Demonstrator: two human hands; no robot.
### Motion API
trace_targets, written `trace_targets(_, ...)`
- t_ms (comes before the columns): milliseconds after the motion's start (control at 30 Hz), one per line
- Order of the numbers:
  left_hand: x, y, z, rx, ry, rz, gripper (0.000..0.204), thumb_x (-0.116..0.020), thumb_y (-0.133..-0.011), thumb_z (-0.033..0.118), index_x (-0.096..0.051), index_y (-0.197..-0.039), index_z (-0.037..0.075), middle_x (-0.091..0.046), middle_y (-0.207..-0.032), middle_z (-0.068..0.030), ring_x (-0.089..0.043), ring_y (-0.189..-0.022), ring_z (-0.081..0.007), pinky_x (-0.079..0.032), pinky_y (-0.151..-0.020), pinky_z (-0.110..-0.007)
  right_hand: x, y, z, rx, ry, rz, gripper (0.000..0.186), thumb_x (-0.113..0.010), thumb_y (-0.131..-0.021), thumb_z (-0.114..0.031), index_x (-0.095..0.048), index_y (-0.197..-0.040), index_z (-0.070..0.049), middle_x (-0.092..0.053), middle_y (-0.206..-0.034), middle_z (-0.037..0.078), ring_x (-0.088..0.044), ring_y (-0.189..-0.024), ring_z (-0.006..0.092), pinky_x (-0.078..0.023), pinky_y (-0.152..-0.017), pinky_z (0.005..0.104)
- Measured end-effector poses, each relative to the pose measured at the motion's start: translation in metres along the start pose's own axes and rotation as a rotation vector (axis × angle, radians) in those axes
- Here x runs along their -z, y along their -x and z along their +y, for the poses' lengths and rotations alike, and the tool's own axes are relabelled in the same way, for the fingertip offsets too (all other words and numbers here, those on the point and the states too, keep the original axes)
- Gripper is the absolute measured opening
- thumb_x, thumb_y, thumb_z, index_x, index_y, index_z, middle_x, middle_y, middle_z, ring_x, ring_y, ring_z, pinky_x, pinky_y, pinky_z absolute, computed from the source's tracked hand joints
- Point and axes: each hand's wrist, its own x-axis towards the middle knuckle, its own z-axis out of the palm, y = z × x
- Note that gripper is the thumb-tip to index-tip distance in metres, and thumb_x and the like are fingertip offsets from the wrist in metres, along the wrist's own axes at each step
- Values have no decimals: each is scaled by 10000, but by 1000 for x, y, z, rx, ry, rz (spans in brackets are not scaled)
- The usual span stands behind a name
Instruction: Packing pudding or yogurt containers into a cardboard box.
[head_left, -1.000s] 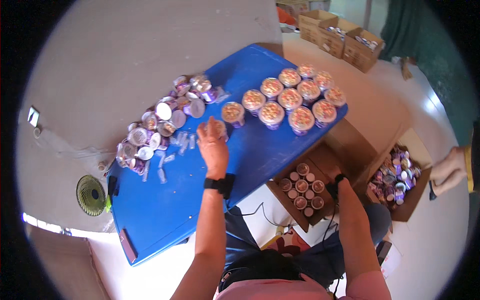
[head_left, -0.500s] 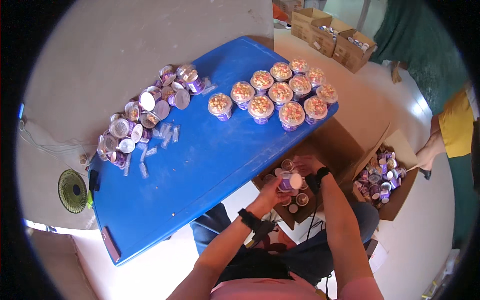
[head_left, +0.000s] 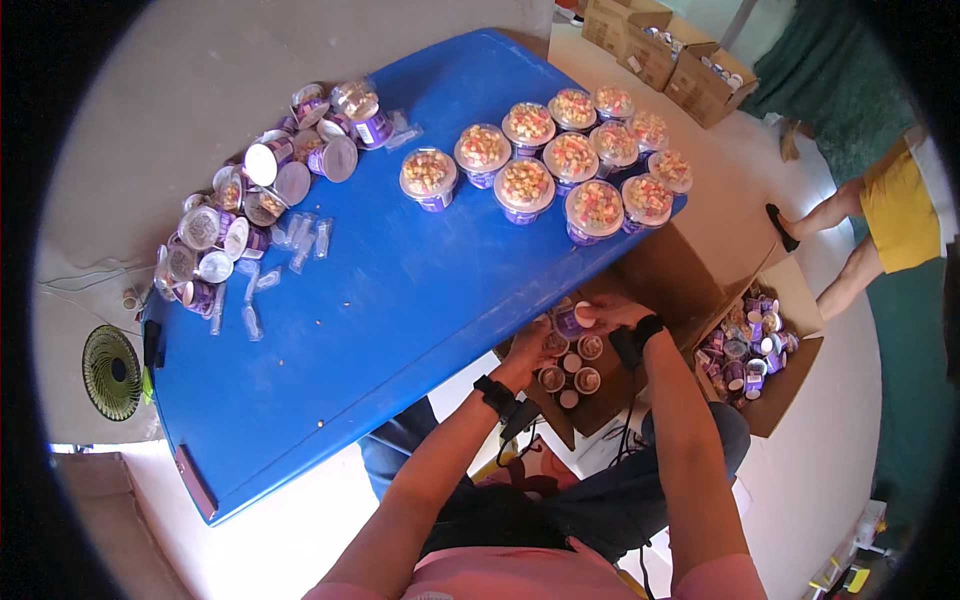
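Over the open cardboard box (head_left: pixel 680 270) beside the table, both my hands are at one purple snack cup (head_left: pixel 568 322) lying tilted with its white end to the right. My left hand (head_left: pixel 527 355) is closed around its left side, the fingertips partly hidden. My right hand (head_left: pixel 615 313) has its fingers curled at the white end. Beneath, more cups (head_left: pixel 588 379) stand in the box, some showing clear tops and others white ends. On the blue table (head_left: pixel 400 300), several upright purple cups with clear domed lids (head_left: pixel 524 188) hold colourful popcorn-like pieces.
A heap of tumbled purple cups (head_left: pixel 262 165) and small clear plastic pieces (head_left: pixel 300 240) lies at the table's left. Another box (head_left: pixel 800 365) full of cups stands at right. A person in yellow shorts (head_left: pixel 900 212) is beyond it. More boxes (head_left: pixel 690 85) sit at the back.
My hands have moved away from me, deeper over the box, with the purple cup. The whole view has shifted slightly. The person at right now shows both legs.
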Motion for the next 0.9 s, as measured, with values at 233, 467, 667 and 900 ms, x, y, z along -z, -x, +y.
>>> trace_targets(233, 20, 3, -22, -40, -82, -18, 376, -588, -921, 406, -526, -1172, 133, -582, -1057, -8, -574, -945, -144, -468, -790, -303, 20, -2, 28, -217, 516, 392, 454, -757, -782, -303, -609, -1132, -54, -635, -1071, 113, -614, -1000, 234, -557, -788, 364)
trace_targets(467, 22, 29, -20, -35, -125, 25, 458, -570, -931, 423, -521, -1238, 87, -557, -1124, -27, -564, -987, -160, -468, -843, -318, 2, -17, 27, -301, 554, 352, 406, -734, -794, -285, -621, -1112, -59, -637, -1043, 122, -616, -966, 239, -551, -772, 367)
trace_targets(667, 25, 37, -16, -40, -79, -34, 539, -583, -925, 412, -479, -1325, 66, -527, -1276, -76, -546, -1109, -198, -466, -908, -345, -10, -25, 23, -363, 591, 322, 366, -715, -804, -270, -632, -1094, -63, -639, -1018, 129, -618, -937, 243, -545, -759, 369)
trace_targets(900, 45, 32, -51, -126, 6, -94, 490, -567, -943, 369, -486, -1323, 71, -535, -1273, -67, -544, -1114, -187, -458, -922, -344, -27, -29, 30, -401, 654, 302, 321, -692, -815, -252, -644, -1073, -67, -640, -990, 138, -620, -903, 247, -539, -744, 372)
